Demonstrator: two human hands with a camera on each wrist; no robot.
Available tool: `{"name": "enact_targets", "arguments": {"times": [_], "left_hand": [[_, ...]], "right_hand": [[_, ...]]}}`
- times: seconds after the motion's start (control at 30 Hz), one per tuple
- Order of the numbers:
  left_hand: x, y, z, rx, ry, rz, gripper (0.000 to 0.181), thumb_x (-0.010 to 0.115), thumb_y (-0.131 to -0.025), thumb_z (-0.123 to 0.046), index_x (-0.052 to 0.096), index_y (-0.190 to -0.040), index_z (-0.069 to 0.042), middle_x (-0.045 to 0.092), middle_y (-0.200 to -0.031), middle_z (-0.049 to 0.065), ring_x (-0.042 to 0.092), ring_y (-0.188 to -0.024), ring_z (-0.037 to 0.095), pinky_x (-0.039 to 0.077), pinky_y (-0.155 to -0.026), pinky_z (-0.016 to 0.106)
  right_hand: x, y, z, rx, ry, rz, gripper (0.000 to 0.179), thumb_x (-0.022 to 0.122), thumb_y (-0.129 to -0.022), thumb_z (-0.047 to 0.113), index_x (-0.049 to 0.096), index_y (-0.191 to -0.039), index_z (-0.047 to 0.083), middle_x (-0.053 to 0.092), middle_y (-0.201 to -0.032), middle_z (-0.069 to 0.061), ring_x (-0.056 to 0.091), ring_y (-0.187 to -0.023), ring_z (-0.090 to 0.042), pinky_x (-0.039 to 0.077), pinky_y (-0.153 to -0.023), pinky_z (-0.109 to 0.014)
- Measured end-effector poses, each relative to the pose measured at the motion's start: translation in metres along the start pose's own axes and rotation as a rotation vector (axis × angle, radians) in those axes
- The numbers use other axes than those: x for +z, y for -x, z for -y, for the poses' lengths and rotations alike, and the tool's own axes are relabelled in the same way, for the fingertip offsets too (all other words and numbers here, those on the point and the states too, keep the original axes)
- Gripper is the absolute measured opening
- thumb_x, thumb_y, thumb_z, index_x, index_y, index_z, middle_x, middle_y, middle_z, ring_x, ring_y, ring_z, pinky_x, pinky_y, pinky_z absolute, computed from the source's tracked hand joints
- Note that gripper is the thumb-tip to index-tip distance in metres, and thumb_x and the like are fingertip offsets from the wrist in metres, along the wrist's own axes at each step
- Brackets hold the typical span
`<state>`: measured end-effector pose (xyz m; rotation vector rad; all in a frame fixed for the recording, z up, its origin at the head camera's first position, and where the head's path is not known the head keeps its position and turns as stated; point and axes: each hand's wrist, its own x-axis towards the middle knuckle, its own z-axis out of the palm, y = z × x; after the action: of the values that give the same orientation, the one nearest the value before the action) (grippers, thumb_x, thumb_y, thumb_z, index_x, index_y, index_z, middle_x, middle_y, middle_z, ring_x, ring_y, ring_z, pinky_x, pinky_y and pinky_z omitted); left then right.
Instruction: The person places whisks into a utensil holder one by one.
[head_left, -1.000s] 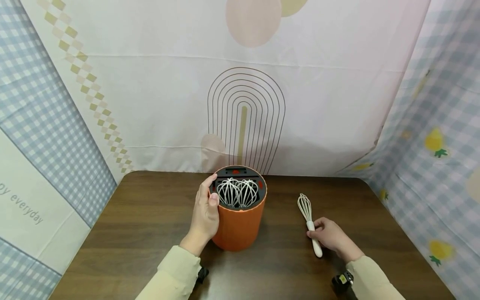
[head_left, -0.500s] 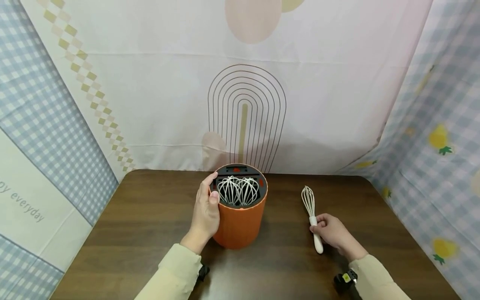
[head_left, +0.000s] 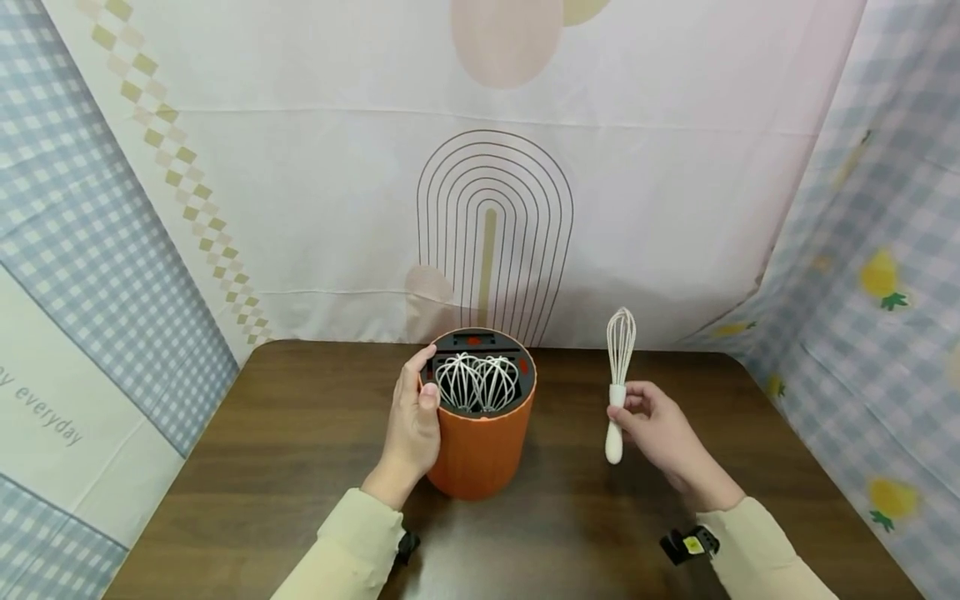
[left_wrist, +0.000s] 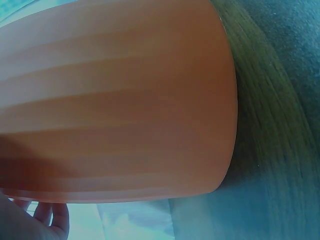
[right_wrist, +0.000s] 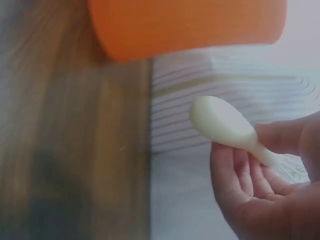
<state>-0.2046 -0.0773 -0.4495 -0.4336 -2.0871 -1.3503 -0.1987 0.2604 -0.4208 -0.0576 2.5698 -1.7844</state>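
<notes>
An orange round utensil holder (head_left: 480, 458) with a black slotted top stands on the table; two whisk heads (head_left: 477, 385) stick up in its opening. My left hand (head_left: 411, 417) rests against its left side, thumb at the rim and fingers round the far side. In my right hand (head_left: 656, 425), to the right of the holder, a cream-handled whisk (head_left: 615, 421) is pinched by the handle, wires up and nearly upright above the table. The right wrist view shows the rounded end of that handle (right_wrist: 220, 120) between thumb and fingers.
The brown wooden table (head_left: 300, 450) has rounded far corners. A white printed cloth (head_left: 337, 208) hangs behind its far edge, and blue checked cloths hang at both sides. Each wrist bears a small black camera (head_left: 690, 543).
My right hand has raised the whisk off the table and away from me, turning it from slanted to nearly upright. The left hand and the holder have stayed put.
</notes>
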Motion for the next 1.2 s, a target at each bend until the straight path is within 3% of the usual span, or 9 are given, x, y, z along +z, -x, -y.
{"name": "enact_targets", "arguments": {"times": [0.2, 0.5, 0.87, 1.2], "left_hand": [[0.001, 0.001, 0.001, -0.007, -0.004, 0.003, 0.071, 0.017, -0.096, -0.068, 0.037, -0.147, -0.022, 0.045, -0.141, 0.005, 0.044, -0.106, 0.027, 0.038, -0.087, 0.051], [0.001, 0.001, 0.000, -0.008, -0.011, 0.000, 0.072, 0.017, -0.096, -0.067, 0.038, -0.146, -0.021, 0.045, -0.142, 0.004, 0.044, -0.109, 0.027, 0.038, -0.089, 0.052], [0.001, 0.001, -0.001, 0.003, -0.022, -0.005, 0.071, 0.015, -0.097, -0.067, 0.038, -0.146, -0.021, 0.045, -0.142, 0.003, 0.045, -0.109, 0.026, 0.038, -0.089, 0.052], [0.000, 0.000, -0.001, 0.006, -0.022, -0.002, 0.072, 0.016, -0.096, -0.067, 0.038, -0.146, -0.020, 0.044, -0.143, 0.003, 0.045, -0.110, 0.026, 0.038, -0.090, 0.052]], "right_hand": [[0.007, 0.003, 0.028, -0.091, -0.052, -0.018, 0.049, 0.063, -0.095, 0.010, 0.041, -0.136, -0.002, 0.055, -0.113, -0.024, 0.063, -0.083, -0.015, 0.054, -0.073, -0.031], [0.013, -0.001, 0.056, -0.211, -0.098, -0.025, 0.048, 0.064, -0.095, 0.013, 0.042, -0.136, 0.000, 0.057, -0.108, -0.013, 0.064, -0.088, -0.012, 0.053, -0.076, -0.028], [0.035, -0.002, 0.080, -0.413, -0.377, 0.007, 0.036, 0.061, -0.095, 0.006, 0.046, -0.127, 0.000, 0.055, -0.108, -0.018, 0.065, -0.093, -0.023, 0.054, -0.078, -0.036], [0.058, -0.005, 0.094, -0.520, -0.415, -0.068, 0.040, 0.059, -0.096, 0.005, 0.045, -0.133, 0.002, 0.056, -0.118, -0.020, 0.059, -0.105, -0.029, 0.053, -0.081, -0.038]]}}
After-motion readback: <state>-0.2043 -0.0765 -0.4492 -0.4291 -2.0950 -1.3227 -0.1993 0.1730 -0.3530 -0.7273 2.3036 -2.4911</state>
